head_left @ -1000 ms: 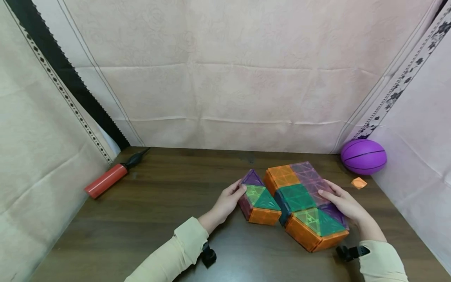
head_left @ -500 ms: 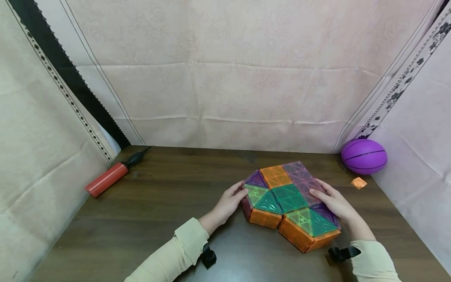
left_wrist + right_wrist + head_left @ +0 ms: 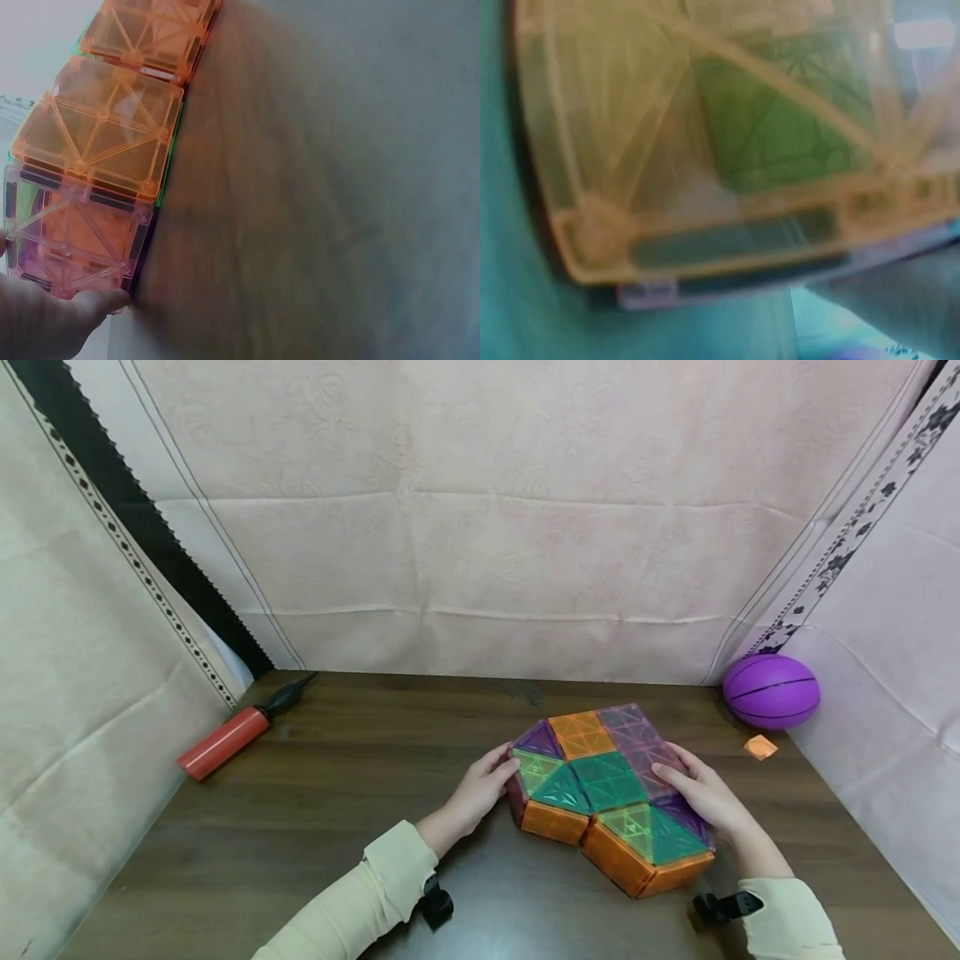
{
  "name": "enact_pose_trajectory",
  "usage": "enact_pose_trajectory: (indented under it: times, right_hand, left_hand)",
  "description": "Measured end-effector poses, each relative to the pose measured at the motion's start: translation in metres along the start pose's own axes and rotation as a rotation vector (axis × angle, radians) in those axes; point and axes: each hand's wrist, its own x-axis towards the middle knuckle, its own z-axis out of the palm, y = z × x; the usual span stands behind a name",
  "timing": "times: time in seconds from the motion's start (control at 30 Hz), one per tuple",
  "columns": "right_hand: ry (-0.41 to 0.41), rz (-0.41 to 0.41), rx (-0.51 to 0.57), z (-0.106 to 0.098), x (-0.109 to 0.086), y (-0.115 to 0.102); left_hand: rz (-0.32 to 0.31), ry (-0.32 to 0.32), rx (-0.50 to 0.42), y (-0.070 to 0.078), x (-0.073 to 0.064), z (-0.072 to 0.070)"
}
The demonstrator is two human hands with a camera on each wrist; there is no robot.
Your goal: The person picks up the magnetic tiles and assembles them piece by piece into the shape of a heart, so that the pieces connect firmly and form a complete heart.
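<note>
A flat structure of translucent magnetic tiles [image 3: 609, 781] stands on the table, its top showing orange, green and purple faces and its front sides orange. My left hand [image 3: 474, 789] holds its left section by the outer corner. In the left wrist view, my thumb [image 3: 90, 304] lies at the edge of a pink-purple side tile [image 3: 71, 232], beside orange tiles [image 3: 105, 127]. At the right side my right hand [image 3: 705, 793] grips the structure, thumb on the top and fingers over the far edge. An orange tile [image 3: 727, 217] fills much of the blurred right wrist view.
A purple ball [image 3: 771, 692] sits at the back right corner, with a small orange piece [image 3: 761, 747] in front of it. A red hand pump [image 3: 225, 743] with a black end lies at the left. Pale cloth walls [image 3: 465, 552] enclose the table.
My right hand has slid the larger tile section left until it met the smaller section in my left hand. The gap between them has closed, apart from a notch at the front.
</note>
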Motion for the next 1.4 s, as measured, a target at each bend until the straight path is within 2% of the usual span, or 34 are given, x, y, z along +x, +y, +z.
enact_pose_trajectory:
  times: [0.2, 0.43, 0.6, 0.77, 0.83, 0.9, 1.03, 1.1, 1.23, 1.4]
  right_hand:
    - [0.099, 0.03, 0.043, 0.027, -0.015, -0.01]
    - [0.175, 0.084, 0.175, 0.067, -0.034, -0.028]
    - [0.189, 0.089, 0.247, 0.091, -0.042, -0.041]
    - [0.17, 0.104, 0.316, 0.093, -0.044, -0.047]
    - [0.172, 0.123, 0.349, 0.088, -0.041, -0.048]
    - [0.185, 0.138, 0.384, 0.079, -0.035, -0.049]
    - [0.205, 0.108, 0.447, 0.06, -0.008, -0.048]
    - [0.202, 0.065, 0.458, 0.051, 0.008, -0.042]
    - [0.138, -0.011, 0.402, 0.038, 0.036, -0.026]
    - [0.058, -0.034, 0.336, 0.034, 0.056, -0.013]
  left_hand:
    - [-0.017, 0.027, 0.015, 0.005, 0.009, -0.012]
    - [-0.021, 0.051, -0.012, 0.012, 0.022, -0.029]
    - [-0.033, 0.077, -0.01, 0.014, 0.028, -0.04]
    - [-0.034, 0.105, 0.001, 0.011, 0.027, -0.043]
    - [-0.019, 0.138, 0.011, 0.01, 0.02, -0.04]
    - [-0.008, 0.199, 0.018, 0.009, 0.008, -0.034]
    - [0.025, 0.343, -0.007, 0.009, -0.026, -0.021]
    - [0.04, 0.384, -0.028, 0.009, -0.043, -0.012]
    - [0.054, 0.393, -0.073, 0.006, -0.073, 0.01]
    - [0.026, 0.322, -0.112, 0.0, -0.102, 0.039]
